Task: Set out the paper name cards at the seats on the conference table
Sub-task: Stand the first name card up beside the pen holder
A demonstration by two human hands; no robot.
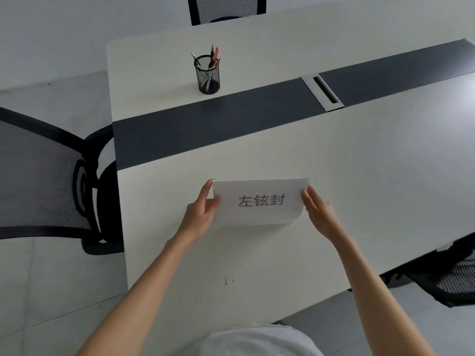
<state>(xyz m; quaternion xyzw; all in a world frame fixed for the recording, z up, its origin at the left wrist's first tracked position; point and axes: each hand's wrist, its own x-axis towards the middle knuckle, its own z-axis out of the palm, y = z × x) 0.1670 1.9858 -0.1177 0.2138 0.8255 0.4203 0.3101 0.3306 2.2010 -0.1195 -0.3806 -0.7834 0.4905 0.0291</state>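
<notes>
A white folded paper name card (260, 201) with three dark printed characters stands on the near half of the white conference table (359, 176). My left hand (201, 211) pinches the card's left end, thumb in front and fingers behind. My right hand (317, 214) touches its right end with the fingers nearly straight. The printed side faces me. The card's lower edge rests on the tabletop or just above it; I cannot tell which.
A black mesh pen holder (208, 75) with pens stands on the far half. A dark strip (231, 127) runs along the table's middle, with a metal cable slot (325, 93). Black mesh chairs stand at the left (43, 181), far side (226, 9) and right (457, 276).
</notes>
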